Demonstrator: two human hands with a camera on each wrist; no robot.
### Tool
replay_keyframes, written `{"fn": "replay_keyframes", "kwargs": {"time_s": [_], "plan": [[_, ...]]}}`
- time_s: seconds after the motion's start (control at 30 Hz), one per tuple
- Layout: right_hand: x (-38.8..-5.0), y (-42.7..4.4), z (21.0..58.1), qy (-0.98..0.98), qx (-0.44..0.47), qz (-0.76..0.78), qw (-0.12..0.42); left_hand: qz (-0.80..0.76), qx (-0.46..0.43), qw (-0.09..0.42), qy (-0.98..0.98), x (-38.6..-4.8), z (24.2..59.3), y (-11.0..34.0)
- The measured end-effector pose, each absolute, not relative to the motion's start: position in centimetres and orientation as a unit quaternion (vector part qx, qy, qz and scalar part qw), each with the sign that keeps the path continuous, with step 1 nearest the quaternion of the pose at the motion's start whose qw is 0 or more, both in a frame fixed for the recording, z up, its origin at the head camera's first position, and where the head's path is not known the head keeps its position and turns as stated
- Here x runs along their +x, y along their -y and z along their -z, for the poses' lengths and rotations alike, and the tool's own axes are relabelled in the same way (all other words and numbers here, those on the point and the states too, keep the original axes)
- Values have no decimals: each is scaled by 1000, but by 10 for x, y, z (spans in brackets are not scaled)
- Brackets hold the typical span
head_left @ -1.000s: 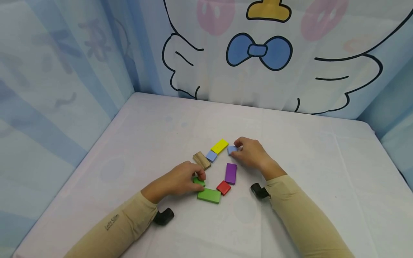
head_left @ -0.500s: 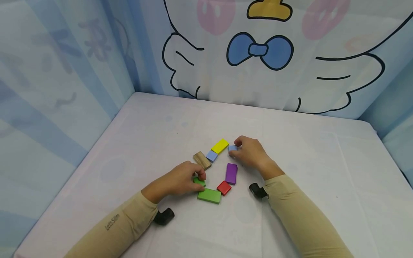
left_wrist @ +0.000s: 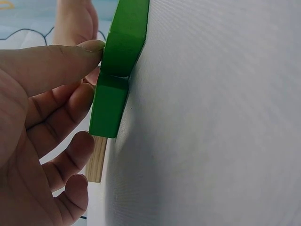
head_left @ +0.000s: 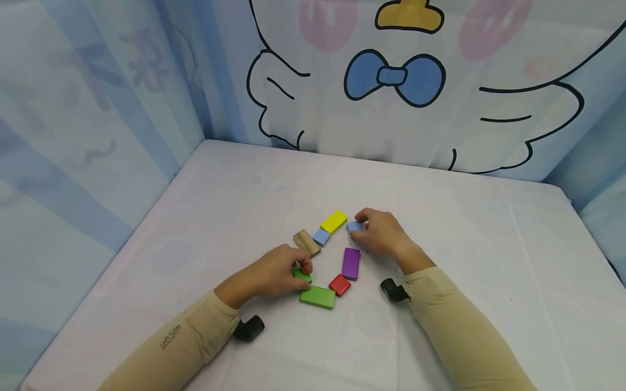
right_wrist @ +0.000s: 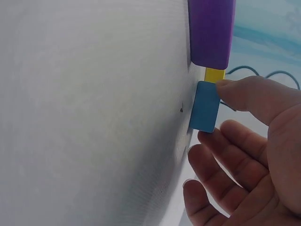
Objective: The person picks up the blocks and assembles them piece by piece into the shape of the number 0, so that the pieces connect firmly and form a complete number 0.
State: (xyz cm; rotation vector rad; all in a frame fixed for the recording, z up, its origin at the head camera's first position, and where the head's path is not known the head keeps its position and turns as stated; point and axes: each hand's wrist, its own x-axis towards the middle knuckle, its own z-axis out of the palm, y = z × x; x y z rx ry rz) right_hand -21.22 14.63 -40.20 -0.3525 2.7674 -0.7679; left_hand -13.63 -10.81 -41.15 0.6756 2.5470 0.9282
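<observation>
My left hand [head_left: 276,271] lies over a small green block [head_left: 302,276], thumb and forefinger at its two sides. In the left wrist view the thumb tip also touches the long green block [left_wrist: 126,37], which meets the small green block. My right hand [head_left: 383,233] pinches a small blue block [right_wrist: 205,107] between thumb and fingers, just right of the yellow block [head_left: 334,221]. Below the blue block lies a purple block [head_left: 351,263], apart from it. A red block [head_left: 339,284] sits between the purple and long green blocks. The hands partly cover the blocks they hold.
Another small blue block [head_left: 321,237] sits between the yellow block and a wood-coloured block [head_left: 306,243]. The blocks lie in a rough ring on a white-covered table [head_left: 220,190]. A patterned curtain [head_left: 313,108] hangs behind. Black wrist cameras [head_left: 248,328] hang beneath both sleeves.
My right hand has turned the small blue block slightly, so it now lies at more of a slant. The left hand and the other blocks stay where they were.
</observation>
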Motion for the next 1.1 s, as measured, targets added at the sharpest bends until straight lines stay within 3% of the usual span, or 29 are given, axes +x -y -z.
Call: {"fn": "replay_keyframes", "kwargs": {"time_s": [1.1], "plan": [[-205, -149, 398, -947, -152, 256, 123, -331, 233, 170, -898, -135, 412, 108]]}}
